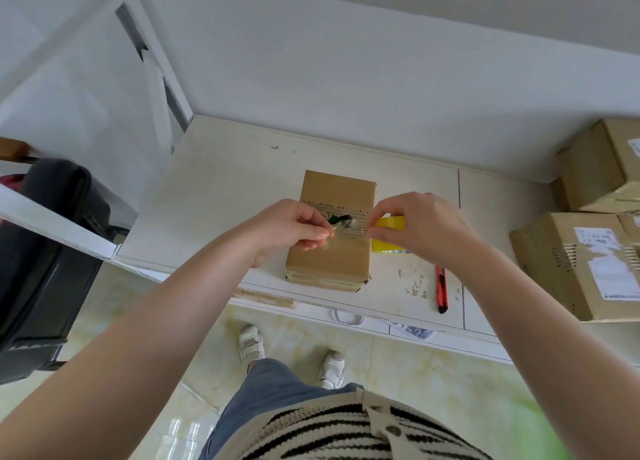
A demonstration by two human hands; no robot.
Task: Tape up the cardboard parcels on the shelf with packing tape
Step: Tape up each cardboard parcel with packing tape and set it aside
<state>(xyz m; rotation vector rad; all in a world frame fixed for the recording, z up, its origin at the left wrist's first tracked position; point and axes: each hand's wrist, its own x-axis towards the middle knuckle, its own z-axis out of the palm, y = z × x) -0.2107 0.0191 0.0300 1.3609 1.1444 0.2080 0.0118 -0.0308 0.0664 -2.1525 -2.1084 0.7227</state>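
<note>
White shelf board (221, 196) against a plain white wall (346, 61), pale surface with scuffs and chipped patches near the front edge. Small cardboard parcel (332, 251) lies flat near the middle of the board, long axis running away from the person, front end already banded with clear tape. Torn hole in its top face, something dark green showing through.

Left hand (294, 227) hovers over the parcel's left side, thumb and fingertips pinching the free end of a clear tape strip (341, 227). Strip stretches across the torn spot to the right hand (422, 227), whose fingers are curled around a yellow tape roll (389, 234) at the parcel's right edge. Can't tell whether the strip is touching the cardboard or held just above it.

Red utility knife (442, 293) lies on the board right of the parcel, near the front edge, apart from it. Two larger cardboard boxes at far right: nearer one (571, 265) with torn labels and a ripped perforated patch, another (602, 165) behind it by the wall.

White metal upright (152, 57) at the shelf's left rear corner. Black chair (45, 251) left of the shelf. Wooden stick (266, 298) pokes out under the board's front edge. Glossy beige tile floor (138, 321); person's white shoes (251, 342), blue jeans and striped knit top at bottom.
</note>
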